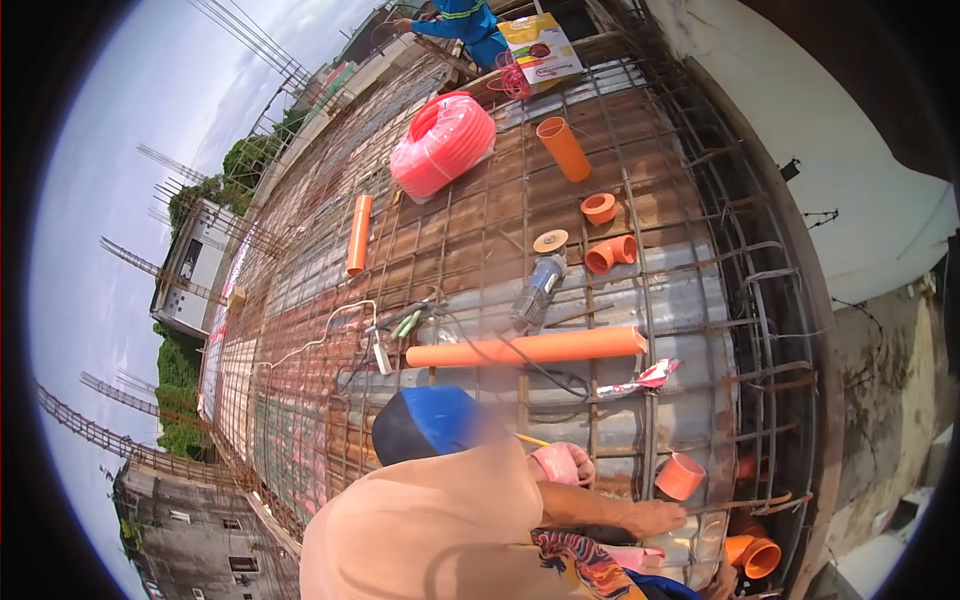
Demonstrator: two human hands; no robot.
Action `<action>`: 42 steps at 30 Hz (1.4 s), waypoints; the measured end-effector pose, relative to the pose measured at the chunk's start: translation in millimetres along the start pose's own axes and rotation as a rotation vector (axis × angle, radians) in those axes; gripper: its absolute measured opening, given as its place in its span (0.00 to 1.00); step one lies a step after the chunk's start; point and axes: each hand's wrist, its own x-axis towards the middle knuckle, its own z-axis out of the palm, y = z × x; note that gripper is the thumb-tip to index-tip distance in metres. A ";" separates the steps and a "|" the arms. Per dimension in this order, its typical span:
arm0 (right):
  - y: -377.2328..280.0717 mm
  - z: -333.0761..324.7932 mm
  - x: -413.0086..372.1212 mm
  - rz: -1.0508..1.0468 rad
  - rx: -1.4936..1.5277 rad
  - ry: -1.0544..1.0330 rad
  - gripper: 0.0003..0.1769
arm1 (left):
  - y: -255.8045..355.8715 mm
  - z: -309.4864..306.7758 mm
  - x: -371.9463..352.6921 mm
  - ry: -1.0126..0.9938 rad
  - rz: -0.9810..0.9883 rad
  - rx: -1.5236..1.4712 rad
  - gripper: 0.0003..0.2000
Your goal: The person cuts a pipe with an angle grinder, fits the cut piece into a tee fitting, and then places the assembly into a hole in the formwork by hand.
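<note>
Neither my left hand nor my right hand can be made out. A co-worker in a tan shirt (420, 530) and blue cap (425, 420) bends low at the bottom, back towards me. The co-worker's hand (582, 466) is beside something pink, and a bare limb reaches right over the rebar. Near it stands a short orange pipe piece (680, 476); an orange pipe end (760, 557) sits lower right. Skin shows beside that pipe, its owner unclear. Beyond the cap lie a long orange pipe (530, 348) and an angle grinder (540, 288).
Rebar mesh covers corrugated metal sheets (690, 290). Farther off are a pink hose coil (440, 148), orange pipes (564, 150), orange fittings (610, 254), cables, a box (540, 50) and another person in blue (468, 28). A ledge (815, 400) edges the right side.
</note>
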 end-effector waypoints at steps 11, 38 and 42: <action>4.4 5.4 -6.9 0.029 0.011 0.016 0.46 | 2.5 -8.7 -1.2 -0.025 0.012 -0.011 0.27; 35.7 -16.6 -19.5 0.083 0.085 0.083 0.46 | 0.0 -5.7 0.6 -0.008 -0.001 0.013 0.24; 44.2 -24.2 -21.2 0.087 0.079 0.093 0.45 | 0.9 1.7 0.7 -0.012 0.013 0.014 0.24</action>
